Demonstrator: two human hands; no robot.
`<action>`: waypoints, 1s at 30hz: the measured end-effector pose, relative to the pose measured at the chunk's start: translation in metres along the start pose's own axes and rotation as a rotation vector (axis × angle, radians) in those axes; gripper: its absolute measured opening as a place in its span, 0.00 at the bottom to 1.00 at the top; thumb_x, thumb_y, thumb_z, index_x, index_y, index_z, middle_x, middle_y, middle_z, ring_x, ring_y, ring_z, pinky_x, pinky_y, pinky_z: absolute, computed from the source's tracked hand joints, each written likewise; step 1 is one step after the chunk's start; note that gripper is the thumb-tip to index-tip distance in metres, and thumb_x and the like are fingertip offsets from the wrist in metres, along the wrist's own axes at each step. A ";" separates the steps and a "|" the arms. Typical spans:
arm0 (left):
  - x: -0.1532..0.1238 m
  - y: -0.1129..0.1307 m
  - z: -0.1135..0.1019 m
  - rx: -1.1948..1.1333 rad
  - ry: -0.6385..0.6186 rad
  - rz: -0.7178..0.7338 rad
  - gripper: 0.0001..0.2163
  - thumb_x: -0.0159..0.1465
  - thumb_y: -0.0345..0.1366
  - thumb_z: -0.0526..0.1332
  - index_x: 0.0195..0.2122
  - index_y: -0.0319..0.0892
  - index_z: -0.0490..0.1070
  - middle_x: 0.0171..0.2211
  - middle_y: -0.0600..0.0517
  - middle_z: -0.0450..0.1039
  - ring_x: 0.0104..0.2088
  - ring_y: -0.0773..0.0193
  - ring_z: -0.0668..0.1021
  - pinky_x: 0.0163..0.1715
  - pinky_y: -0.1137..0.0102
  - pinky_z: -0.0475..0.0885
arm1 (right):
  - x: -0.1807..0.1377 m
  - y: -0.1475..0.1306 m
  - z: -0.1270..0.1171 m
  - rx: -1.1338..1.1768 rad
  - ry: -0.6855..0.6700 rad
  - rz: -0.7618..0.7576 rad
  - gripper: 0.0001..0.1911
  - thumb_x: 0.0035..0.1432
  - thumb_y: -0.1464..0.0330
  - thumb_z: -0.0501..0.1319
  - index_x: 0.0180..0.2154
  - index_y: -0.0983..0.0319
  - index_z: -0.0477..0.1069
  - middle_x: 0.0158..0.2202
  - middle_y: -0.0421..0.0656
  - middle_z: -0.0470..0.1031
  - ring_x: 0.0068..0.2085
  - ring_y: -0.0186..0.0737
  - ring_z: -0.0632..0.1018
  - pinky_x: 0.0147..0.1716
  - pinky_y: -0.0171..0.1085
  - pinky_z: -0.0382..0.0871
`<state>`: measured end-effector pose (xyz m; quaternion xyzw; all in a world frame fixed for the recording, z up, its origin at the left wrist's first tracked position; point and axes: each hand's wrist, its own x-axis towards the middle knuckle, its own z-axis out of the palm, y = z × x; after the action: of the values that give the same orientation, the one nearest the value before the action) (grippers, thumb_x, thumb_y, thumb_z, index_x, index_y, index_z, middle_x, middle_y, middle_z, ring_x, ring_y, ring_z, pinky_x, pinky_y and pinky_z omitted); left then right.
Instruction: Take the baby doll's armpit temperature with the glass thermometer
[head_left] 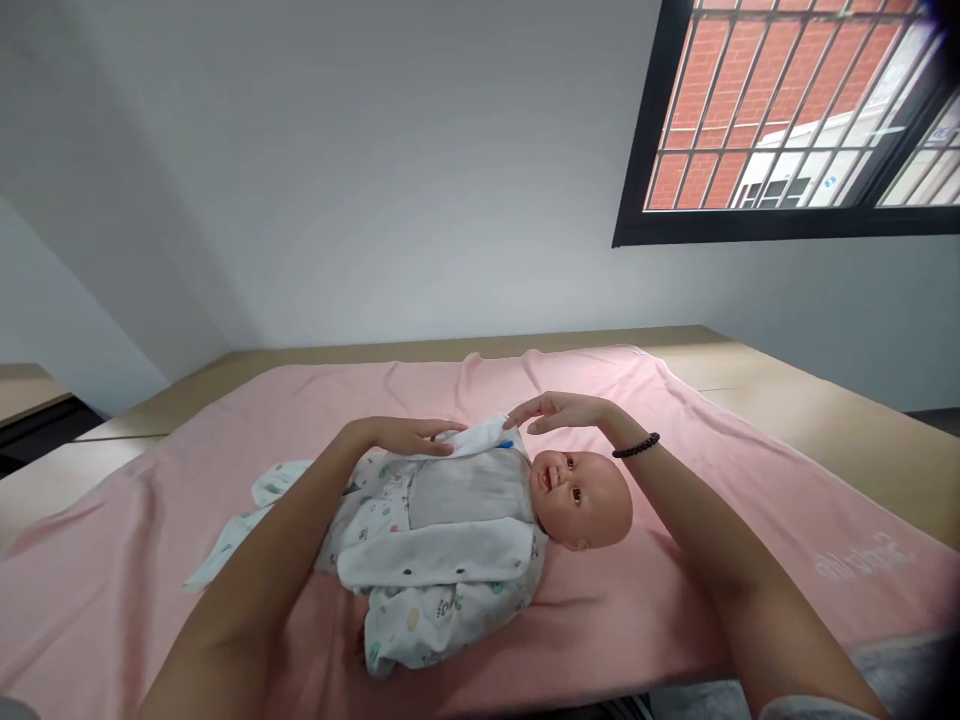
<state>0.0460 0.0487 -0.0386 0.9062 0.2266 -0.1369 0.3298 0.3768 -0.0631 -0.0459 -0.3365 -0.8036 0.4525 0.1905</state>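
Note:
A baby doll (581,495) lies on its back on a pink blanket (225,420), head to the right, dressed in a white patterned garment (442,555). My left hand (405,436) rests flat on the far side of the garment, at the doll's far sleeve. My right hand (559,410), with a dark bead bracelet on its wrist, hovers just above the doll's head; its fingertips touch the edge of the white sleeve fabric (480,436). A small blue mark shows under that fabric.
The blanket covers a wooden tabletop (787,400) that reaches the white wall. A barred window (787,120) sits at the upper right. Lettering is printed on the blanket's right corner (862,555).

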 end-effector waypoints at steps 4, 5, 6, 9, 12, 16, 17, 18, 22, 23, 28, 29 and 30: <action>-0.019 0.004 -0.007 0.015 -0.019 -0.035 0.27 0.65 0.56 0.59 0.64 0.58 0.64 0.66 0.53 0.61 0.61 0.53 0.67 0.54 0.70 0.64 | -0.005 -0.007 -0.003 0.004 0.011 0.017 0.22 0.64 0.59 0.64 0.58 0.54 0.74 0.61 0.43 0.72 0.64 0.45 0.68 0.63 0.43 0.60; -0.023 0.004 -0.008 0.004 -0.024 -0.042 0.25 0.64 0.55 0.60 0.62 0.58 0.66 0.64 0.53 0.64 0.59 0.54 0.69 0.52 0.71 0.65 | -0.006 -0.008 -0.004 -0.001 0.008 0.020 0.21 0.64 0.59 0.63 0.58 0.54 0.74 0.60 0.43 0.72 0.64 0.45 0.68 0.62 0.43 0.61; -0.028 0.005 -0.010 -0.009 -0.024 -0.052 0.24 0.63 0.54 0.61 0.60 0.58 0.68 0.61 0.52 0.67 0.57 0.55 0.71 0.50 0.71 0.66 | -0.007 -0.008 -0.005 -0.009 0.000 0.016 0.21 0.64 0.60 0.63 0.58 0.54 0.74 0.60 0.43 0.72 0.64 0.45 0.68 0.62 0.43 0.62; -0.040 0.007 -0.014 -0.017 0.036 -0.090 0.25 0.58 0.52 0.65 0.56 0.55 0.71 0.51 0.50 0.74 0.46 0.57 0.75 0.40 0.73 0.67 | -0.010 -0.008 -0.008 -0.033 -0.052 -0.011 0.19 0.66 0.62 0.62 0.57 0.55 0.74 0.60 0.43 0.72 0.63 0.44 0.69 0.62 0.44 0.63; -0.054 0.014 -0.019 0.030 0.113 -0.108 0.23 0.55 0.51 0.67 0.50 0.51 0.75 0.39 0.51 0.74 0.36 0.60 0.73 0.34 0.73 0.65 | -0.013 -0.013 -0.010 -0.054 -0.094 -0.003 0.19 0.66 0.63 0.61 0.58 0.54 0.74 0.60 0.43 0.72 0.63 0.44 0.69 0.61 0.42 0.64; -0.067 0.026 -0.021 0.045 0.158 -0.065 0.18 0.58 0.49 0.64 0.47 0.50 0.77 0.32 0.52 0.70 0.33 0.61 0.71 0.34 0.72 0.66 | -0.016 -0.031 -0.003 -0.121 -0.148 0.059 0.21 0.66 0.62 0.61 0.59 0.54 0.73 0.61 0.42 0.72 0.62 0.44 0.70 0.59 0.40 0.65; -0.069 0.029 -0.021 0.053 0.165 -0.051 0.17 0.58 0.49 0.64 0.47 0.51 0.77 0.32 0.52 0.70 0.33 0.61 0.72 0.34 0.72 0.66 | -0.016 -0.036 0.000 -0.154 -0.162 0.079 0.21 0.66 0.62 0.61 0.59 0.54 0.73 0.60 0.42 0.72 0.61 0.44 0.71 0.58 0.39 0.66; -0.070 0.031 -0.021 0.072 0.165 -0.040 0.17 0.59 0.48 0.64 0.48 0.51 0.77 0.33 0.52 0.71 0.33 0.61 0.72 0.35 0.71 0.67 | -0.016 -0.042 0.003 -0.191 -0.176 0.097 0.21 0.65 0.62 0.61 0.59 0.54 0.73 0.60 0.41 0.73 0.60 0.44 0.72 0.58 0.39 0.66; -0.078 0.037 -0.021 0.201 0.097 -0.019 0.16 0.63 0.47 0.60 0.49 0.48 0.76 0.39 0.50 0.75 0.38 0.61 0.75 0.38 0.72 0.68 | -0.019 -0.065 0.015 -0.302 -0.237 0.149 0.23 0.65 0.59 0.62 0.60 0.55 0.72 0.60 0.41 0.72 0.61 0.44 0.71 0.61 0.38 0.62; -0.081 0.039 -0.021 0.226 0.071 -0.014 0.15 0.64 0.47 0.60 0.47 0.46 0.76 0.40 0.50 0.76 0.39 0.60 0.75 0.39 0.73 0.68 | -0.020 -0.069 0.016 -0.321 -0.250 0.167 0.25 0.65 0.58 0.62 0.61 0.55 0.71 0.61 0.41 0.71 0.62 0.44 0.70 0.62 0.37 0.61; -0.095 0.047 -0.020 0.259 0.024 -0.019 0.12 0.67 0.43 0.58 0.44 0.45 0.76 0.45 0.50 0.77 0.43 0.61 0.76 0.41 0.75 0.68 | -0.024 -0.083 0.026 -0.388 -0.282 0.246 0.33 0.62 0.54 0.64 0.64 0.59 0.67 0.64 0.44 0.68 0.64 0.46 0.67 0.60 0.36 0.63; -0.096 0.048 -0.019 0.258 0.018 -0.033 0.11 0.67 0.42 0.57 0.44 0.45 0.76 0.45 0.50 0.77 0.43 0.61 0.76 0.41 0.75 0.68 | -0.023 -0.085 0.029 -0.390 -0.292 0.259 0.33 0.62 0.54 0.64 0.64 0.60 0.66 0.64 0.45 0.67 0.63 0.46 0.68 0.59 0.36 0.64; -0.097 0.048 -0.018 0.257 0.010 -0.046 0.11 0.66 0.41 0.58 0.44 0.44 0.76 0.45 0.50 0.78 0.43 0.61 0.76 0.40 0.75 0.68 | -0.023 -0.087 0.032 -0.393 -0.303 0.271 0.33 0.62 0.55 0.64 0.64 0.59 0.66 0.64 0.45 0.68 0.63 0.47 0.69 0.57 0.37 0.65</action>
<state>-0.0113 -0.0029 0.0391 0.9362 0.2296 -0.1676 0.2068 0.3412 -0.1299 0.0116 -0.3997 -0.8430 0.3545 -0.0630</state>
